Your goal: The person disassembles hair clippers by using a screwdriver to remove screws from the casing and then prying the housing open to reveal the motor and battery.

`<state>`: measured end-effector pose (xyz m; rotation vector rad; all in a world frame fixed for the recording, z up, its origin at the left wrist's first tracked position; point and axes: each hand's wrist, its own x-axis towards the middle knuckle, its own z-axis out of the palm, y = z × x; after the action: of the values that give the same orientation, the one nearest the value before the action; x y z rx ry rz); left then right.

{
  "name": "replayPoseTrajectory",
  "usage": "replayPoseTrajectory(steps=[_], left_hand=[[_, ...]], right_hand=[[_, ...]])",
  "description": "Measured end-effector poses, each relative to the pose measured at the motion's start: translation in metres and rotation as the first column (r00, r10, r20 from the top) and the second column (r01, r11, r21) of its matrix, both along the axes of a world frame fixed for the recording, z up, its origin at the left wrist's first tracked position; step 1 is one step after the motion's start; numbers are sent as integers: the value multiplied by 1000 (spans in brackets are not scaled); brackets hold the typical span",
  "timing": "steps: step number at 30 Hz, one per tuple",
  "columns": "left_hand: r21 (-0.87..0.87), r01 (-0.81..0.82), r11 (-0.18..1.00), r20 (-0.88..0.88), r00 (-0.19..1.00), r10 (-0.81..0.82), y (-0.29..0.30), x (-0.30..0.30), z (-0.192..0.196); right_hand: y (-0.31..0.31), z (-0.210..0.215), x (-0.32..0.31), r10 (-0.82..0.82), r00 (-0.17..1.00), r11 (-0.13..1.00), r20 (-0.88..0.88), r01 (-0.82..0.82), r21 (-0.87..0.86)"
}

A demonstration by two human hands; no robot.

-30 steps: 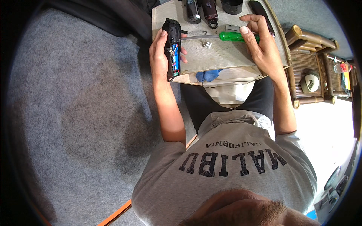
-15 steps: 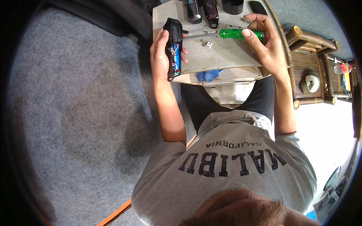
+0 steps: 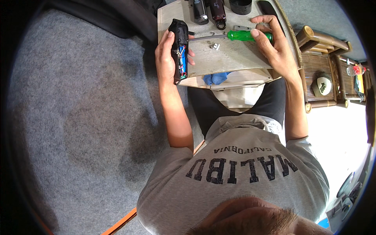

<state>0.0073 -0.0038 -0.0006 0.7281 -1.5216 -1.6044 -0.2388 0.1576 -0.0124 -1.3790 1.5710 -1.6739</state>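
My left hand (image 3: 166, 58) holds a black hair clipper (image 3: 181, 33) upright at the table's left side. Its casing is open along the lower half, baring a blue battery (image 3: 182, 58) and thin red and white wires. In my right hand (image 3: 276, 49) is a screwdriver with a green see-through handle (image 3: 244, 35), thumb on the grip and index finger raised off it. The long metal shaft (image 3: 207, 38) points left and meets the clipper's right side; its tip is hidden there. Small white parts (image 3: 215, 46) lie on the table just below the shaft.
Two more clippers, one black (image 3: 199, 11) and one dark red (image 3: 217, 13), lie at the table's far edge beside a round black container (image 3: 240, 7). A blue cloth (image 3: 215, 78) rests in the open drawer (image 3: 243, 77). Bamboo seating (image 3: 319, 70) with a cap (image 3: 323, 86) stands at right.
My right index finger has shifted slightly to the left. Clipper and screwdriver keep nearly the same positions, with the shaft still against the clipper.
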Motion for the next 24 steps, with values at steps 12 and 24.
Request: replayPoseTrajectory(steps=[12, 24], left_hand=[[0, -18, 1000, 13, 1000, 18, 1, -1, 1], [8, -11, 1000, 0, 1000, 11, 0, -1, 0]], right_hand=[[-1, 0, -5, 8, 999, 984, 49, -16, 176], [-2, -1, -6, 7, 994, 995, -112, 4, 101]])
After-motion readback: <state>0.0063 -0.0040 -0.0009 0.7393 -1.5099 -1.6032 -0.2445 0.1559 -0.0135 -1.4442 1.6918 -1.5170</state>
